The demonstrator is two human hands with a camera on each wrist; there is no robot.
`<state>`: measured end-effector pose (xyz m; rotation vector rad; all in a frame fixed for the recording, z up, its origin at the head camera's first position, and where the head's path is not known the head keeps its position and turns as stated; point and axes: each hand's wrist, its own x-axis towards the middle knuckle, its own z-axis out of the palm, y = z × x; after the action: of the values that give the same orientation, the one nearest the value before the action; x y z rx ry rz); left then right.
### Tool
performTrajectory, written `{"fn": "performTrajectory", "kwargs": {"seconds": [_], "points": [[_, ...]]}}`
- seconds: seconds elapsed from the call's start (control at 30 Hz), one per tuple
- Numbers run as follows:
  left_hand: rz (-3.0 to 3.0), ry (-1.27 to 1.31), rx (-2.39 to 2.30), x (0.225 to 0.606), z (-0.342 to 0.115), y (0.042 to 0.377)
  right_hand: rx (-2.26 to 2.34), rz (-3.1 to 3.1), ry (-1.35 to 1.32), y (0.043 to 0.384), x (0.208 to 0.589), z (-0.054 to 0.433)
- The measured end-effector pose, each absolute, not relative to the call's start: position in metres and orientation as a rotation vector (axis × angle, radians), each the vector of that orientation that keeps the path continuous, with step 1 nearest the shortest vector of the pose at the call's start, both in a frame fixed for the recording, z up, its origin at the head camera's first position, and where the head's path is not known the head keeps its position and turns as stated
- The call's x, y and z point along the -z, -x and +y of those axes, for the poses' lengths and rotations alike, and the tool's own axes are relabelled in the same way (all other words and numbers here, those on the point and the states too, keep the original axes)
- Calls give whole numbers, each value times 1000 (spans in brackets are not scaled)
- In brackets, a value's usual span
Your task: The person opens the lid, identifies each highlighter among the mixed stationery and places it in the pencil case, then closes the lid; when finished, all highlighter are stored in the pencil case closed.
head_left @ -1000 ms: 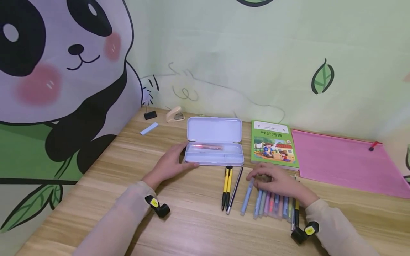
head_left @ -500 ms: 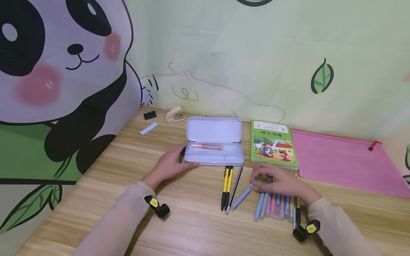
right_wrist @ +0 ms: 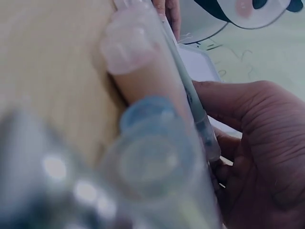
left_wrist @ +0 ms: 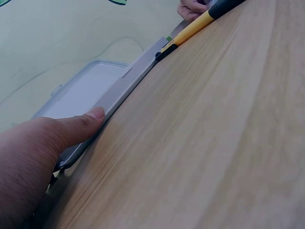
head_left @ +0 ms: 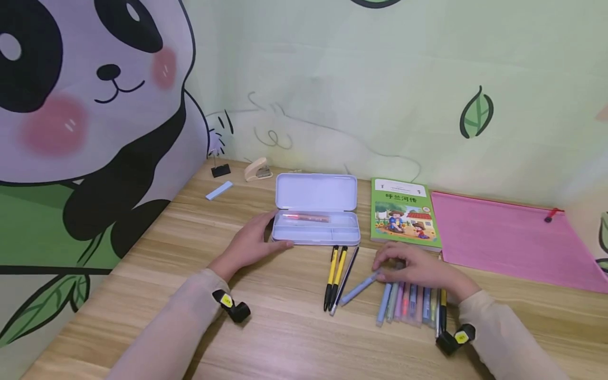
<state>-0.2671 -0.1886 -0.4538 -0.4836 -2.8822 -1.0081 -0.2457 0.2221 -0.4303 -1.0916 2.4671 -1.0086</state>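
An open white pencil case (head_left: pixel 315 235) stands on the table, a reddish pen (head_left: pixel 307 217) in its long compartment. My left hand (head_left: pixel 249 244) holds its left end, thumb (left_wrist: pixel 81 126) along the front edge; the other fingers are mostly hidden. My right hand (head_left: pixel 413 269) pinches the upper end of a blue marker (head_left: pixel 359 289), which slants with its lower end against a dark pencil (head_left: pixel 345 279). Left of that pencil are two yellow-and-black pens (head_left: pixel 335 277). Under and in front of my right hand lies a row of several coloured markers (head_left: pixel 406 306), partly covered.
A green book (head_left: pixel 406 214) lies right of the case, beside a pink zip pouch (head_left: pixel 503 240). At the back left are a beige stapler (head_left: pixel 258 170), a black binder clip (head_left: pixel 220 170) and a small light-blue strip (head_left: pixel 219 190). A printed wall stands behind the wooden table (head_left: pixel 285 338).
The blue marker has swung its lower end leftward to the pencil. The pencil and yellow pens have shifted slightly left at their lower ends. My left hand has stayed at the case.
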Motion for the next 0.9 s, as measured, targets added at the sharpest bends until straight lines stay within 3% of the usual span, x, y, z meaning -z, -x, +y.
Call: {"fn": "performTrajectory", "kwargs": {"seconds": [0.53, 0.9], "points": [[-2880, 480, 1030, 457, -191, 268, 920, 2471, 1003, 244, 423, 222], [-2879, 493, 1003, 456, -190, 269, 1244, 2459, 927, 243, 409, 234]]}}
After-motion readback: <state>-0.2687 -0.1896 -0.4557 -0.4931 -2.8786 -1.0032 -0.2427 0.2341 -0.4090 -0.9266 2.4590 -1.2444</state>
